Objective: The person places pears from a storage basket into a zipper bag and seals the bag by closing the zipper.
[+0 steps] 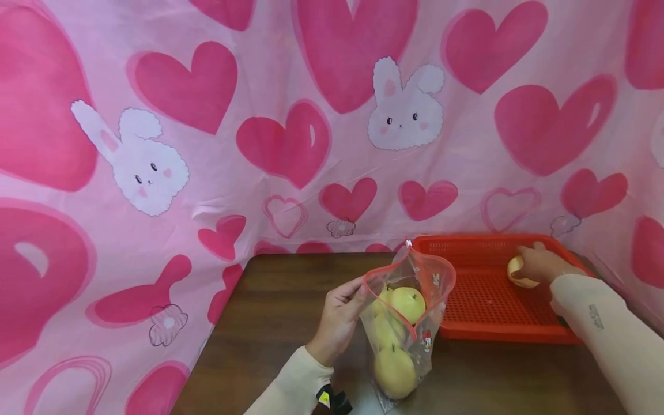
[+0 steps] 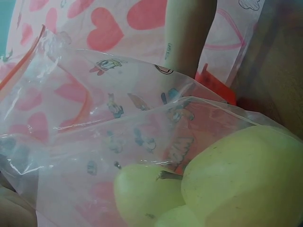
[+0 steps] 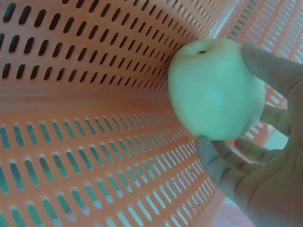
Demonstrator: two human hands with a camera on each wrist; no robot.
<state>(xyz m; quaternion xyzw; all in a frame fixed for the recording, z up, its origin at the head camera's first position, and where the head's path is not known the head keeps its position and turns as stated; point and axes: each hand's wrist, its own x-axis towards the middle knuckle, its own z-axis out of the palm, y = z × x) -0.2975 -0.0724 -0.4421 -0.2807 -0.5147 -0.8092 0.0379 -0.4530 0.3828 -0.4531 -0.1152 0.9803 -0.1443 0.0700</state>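
Note:
My left hand [image 1: 339, 317] pinches the red-edged rim of a clear zip bag [image 1: 433, 294] with small cartoon prints. The bag's mouth is spread wide. Inside it sit several pale yellow pears [image 1: 395, 372]; two of them, one a larger pear [image 2: 246, 175], fill the lower right of the left wrist view. At the right, my right hand [image 1: 544, 262] grips another pear [image 3: 215, 90] inside the red plastic basket [image 1: 482, 331]. In the right wrist view, its thumb and fingers curl round the fruit near the basket's slotted wall. Some left fingertips are hidden by the bag.
A dark wooden table [image 1: 280, 294] lies beneath everything. Behind it hangs a pink cloth [image 1: 311, 57] printed with hearts and rabbits. The basket stands at the back right, its left edge close behind the bag. A black strap is on my left wrist.

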